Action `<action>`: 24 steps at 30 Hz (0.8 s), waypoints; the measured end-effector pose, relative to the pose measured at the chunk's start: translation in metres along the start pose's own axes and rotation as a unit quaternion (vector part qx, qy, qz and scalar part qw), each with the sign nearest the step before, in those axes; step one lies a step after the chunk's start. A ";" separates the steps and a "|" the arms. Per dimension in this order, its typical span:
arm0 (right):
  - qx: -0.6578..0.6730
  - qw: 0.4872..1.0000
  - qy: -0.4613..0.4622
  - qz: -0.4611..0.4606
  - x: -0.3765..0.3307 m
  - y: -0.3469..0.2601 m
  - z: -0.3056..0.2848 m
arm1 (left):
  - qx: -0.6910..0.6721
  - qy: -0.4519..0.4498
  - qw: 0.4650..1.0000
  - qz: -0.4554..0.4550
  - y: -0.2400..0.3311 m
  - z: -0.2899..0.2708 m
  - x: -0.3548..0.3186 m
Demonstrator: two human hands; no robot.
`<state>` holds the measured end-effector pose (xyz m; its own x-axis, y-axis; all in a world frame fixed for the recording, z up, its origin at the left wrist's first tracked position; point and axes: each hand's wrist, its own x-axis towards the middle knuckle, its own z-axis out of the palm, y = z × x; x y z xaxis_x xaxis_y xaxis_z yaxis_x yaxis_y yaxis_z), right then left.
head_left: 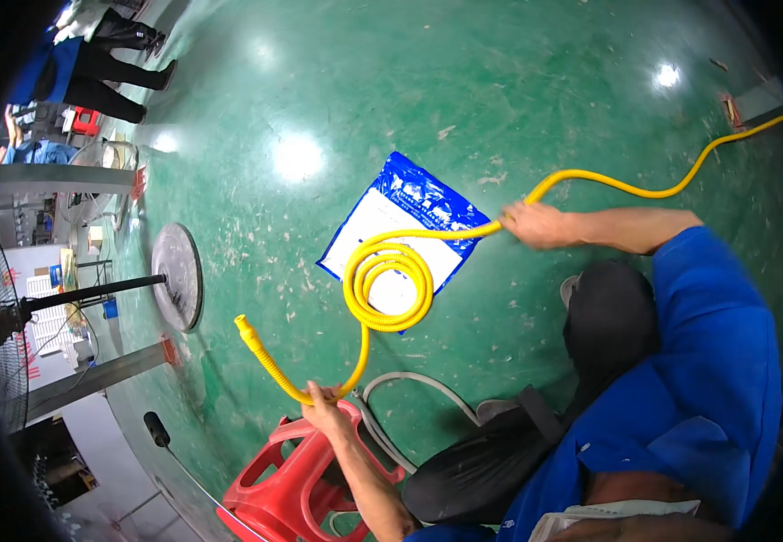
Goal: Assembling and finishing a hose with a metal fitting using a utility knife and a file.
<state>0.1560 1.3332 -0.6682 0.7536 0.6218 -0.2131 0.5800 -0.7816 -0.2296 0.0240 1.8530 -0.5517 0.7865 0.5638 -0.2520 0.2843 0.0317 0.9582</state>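
A yellow corrugated hose [426, 280] lies coiled in several loops on a blue and white plastic bag [396, 176] on the green floor. My left hand [322, 405] is closed around the hose near its free end, beside a red stool. Beyond that grip, the short end with its yellow cuff [243, 327] sticks out to the far left. My right hand [534, 224] grips the hose at the right edge of the bag. From there the hose runs on in a wavy line to the far right.
The red plastic stool [274, 479] stands beside my left forearm. A grey hose [423, 376] curves on the floor near my feet. To the left are a pedestal fan's round base [177, 275] and grey posts [102, 379]. People in dark trousers [107, 77] stand at the far left.
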 end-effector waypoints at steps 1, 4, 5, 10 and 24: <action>0.067 0.996 -0.052 -0.004 0.004 -0.005 -0.012 | 0.037 0.012 0.999 0.001 -0.017 -0.010 -0.005; 0.249 0.967 0.005 0.059 0.042 -0.014 -0.040 | 0.056 -0.002 0.997 -0.046 -0.049 -0.007 -0.021; 0.288 0.933 0.179 0.123 0.067 0.001 -0.027 | 0.067 -0.013 0.996 -0.048 -0.056 0.000 -0.021; 0.299 0.884 0.026 0.360 0.156 -0.017 -0.010 | 0.146 -0.034 0.988 -0.043 -0.062 0.006 -0.026; 0.590 0.674 0.396 0.200 0.065 0.109 -0.165 | 0.237 -0.123 0.948 -0.172 -0.050 -0.006 -0.060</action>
<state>0.3195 1.2807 -0.5503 0.9768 -0.2135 -0.0156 -0.0169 -0.0043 -0.9998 -0.0410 1.8224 -0.5831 0.6905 0.3757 -0.6181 0.7153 -0.2282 0.6605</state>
